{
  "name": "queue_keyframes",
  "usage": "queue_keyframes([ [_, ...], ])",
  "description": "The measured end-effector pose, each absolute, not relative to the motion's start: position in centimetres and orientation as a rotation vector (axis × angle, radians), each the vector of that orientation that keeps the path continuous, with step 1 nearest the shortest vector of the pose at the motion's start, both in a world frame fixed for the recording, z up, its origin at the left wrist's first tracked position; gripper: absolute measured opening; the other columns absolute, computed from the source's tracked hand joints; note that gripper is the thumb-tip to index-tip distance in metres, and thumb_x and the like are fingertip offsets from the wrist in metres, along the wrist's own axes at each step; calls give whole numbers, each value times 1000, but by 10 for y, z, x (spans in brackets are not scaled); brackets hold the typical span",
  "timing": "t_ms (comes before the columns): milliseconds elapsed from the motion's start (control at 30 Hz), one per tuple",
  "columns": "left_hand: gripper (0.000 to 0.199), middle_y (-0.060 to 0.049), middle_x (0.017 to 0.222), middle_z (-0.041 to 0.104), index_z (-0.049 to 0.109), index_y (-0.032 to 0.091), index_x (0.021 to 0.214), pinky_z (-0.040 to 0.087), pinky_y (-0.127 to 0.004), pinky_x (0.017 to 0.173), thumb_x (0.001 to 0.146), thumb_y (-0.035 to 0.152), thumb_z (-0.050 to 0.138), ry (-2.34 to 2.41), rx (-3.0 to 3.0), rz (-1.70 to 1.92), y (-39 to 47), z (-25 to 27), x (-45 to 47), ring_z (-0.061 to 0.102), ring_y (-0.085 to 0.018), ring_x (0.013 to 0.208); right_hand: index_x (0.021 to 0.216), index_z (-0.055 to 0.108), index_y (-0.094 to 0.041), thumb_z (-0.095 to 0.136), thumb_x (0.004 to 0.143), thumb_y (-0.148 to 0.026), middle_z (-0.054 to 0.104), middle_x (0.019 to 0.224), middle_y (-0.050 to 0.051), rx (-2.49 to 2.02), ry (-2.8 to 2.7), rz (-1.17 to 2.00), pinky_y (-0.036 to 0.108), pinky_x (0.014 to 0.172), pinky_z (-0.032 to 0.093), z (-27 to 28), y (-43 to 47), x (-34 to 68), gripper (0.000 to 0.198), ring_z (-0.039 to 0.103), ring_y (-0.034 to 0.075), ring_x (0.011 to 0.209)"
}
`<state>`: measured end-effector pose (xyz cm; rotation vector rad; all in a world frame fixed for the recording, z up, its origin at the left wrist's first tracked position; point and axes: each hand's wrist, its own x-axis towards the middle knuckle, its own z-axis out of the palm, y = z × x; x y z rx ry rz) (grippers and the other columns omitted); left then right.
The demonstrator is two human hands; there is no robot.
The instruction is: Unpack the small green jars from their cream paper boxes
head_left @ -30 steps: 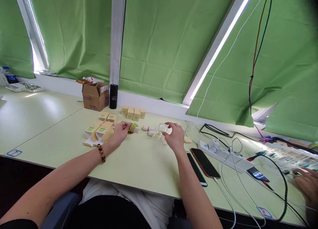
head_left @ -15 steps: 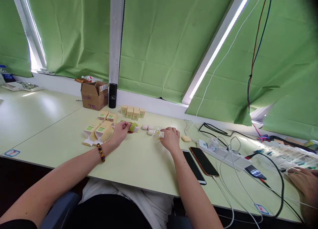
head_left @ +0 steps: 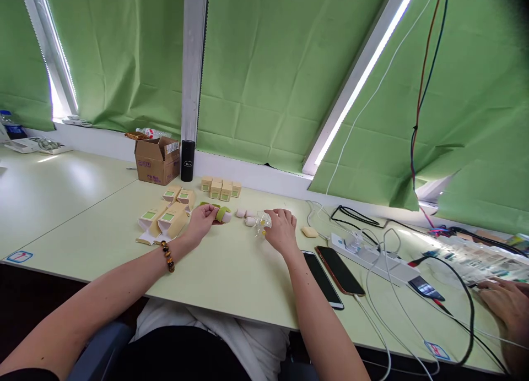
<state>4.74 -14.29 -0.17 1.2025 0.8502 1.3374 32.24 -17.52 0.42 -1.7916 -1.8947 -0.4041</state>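
My left hand pinches a green strip curved over a small pale pink-white piece. The strip's near end is hidden by my fingers. To its right lie several small pale pink-white pieces on the table. My right hand is closed at the fingertips on a clear plastic piece with yellow bits, among other clear plastic. Left of my left hand stand several small tan boxes with green labels, the front ones with flaps unfolded.
More small tan boxes, a black tumbler and a cardboard carton stand at the back. Near my right forearm lie two phones, a beige pebble-shaped item, a power strip and tangled cables. Another person's hand is at far right.
My right hand has shifted slightly left, and the clear plastic at its fingertips has turned. My left hand stays about where it was, still on the green strip.
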Motion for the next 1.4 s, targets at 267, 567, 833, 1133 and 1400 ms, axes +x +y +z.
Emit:
queue_keyframes([
  [267, 24, -6, 95, 72, 65, 15, 85, 61, -39, 92, 80, 30, 84, 586, 1045, 1203, -150, -2, 50, 71, -19, 90, 137, 54, -26, 74, 88, -32, 63, 135, 11, -1026, -1883, -18, 52, 112, 42, -5, -194, 253, 53, 53, 32, 129],
  [567, 47, -10, 96, 75, 69, 12, 98, 61, -35, 84, 70, 39, 94, 499, 1131, 982, -162, 0, 57, 75, -21, 87, 138, 53, -29, 64, 93, -20, 60, 140, 11, -835, -1821, 230, 53, 117, 44, -11, -204, 232, 46, 51, 29, 139],
  [833, 37, -12, 107, 74, 68, 16, 112, 61, -43, 89, 87, 41, 78, 648, 1518, 1122, -156, -4, 52, 72, -24, 99, 127, 56, -27, 71, 90, -29, 64, 128, 9, -847, -1631, 500, 47, 108, 51, -11, -201, 236, 39, 62, 25, 118],
  [1133, 61, -14, 148, 53, 50, 30, 153, 39, -60, 120, 94, 18, 64, 544, 2488, 1381, -165, 8, 38, 43, -32, 143, 132, 60, -28, 71, 90, -54, 65, 132, 10, -717, -1578, 830, 44, 101, 57, -10, -193, 241, 50, 65, 26, 119],
  [1400, 45, -15, 137, 56, 58, 27, 145, 53, -50, 108, 101, 18, 56, 543, 2702, 1393, -157, -4, 36, 54, -29, 131, 133, 62, -30, 69, 95, -52, 69, 119, 6, -623, -1530, 1029, 42, 83, 64, -16, -190, 237, 45, 69, 19, 91],
])
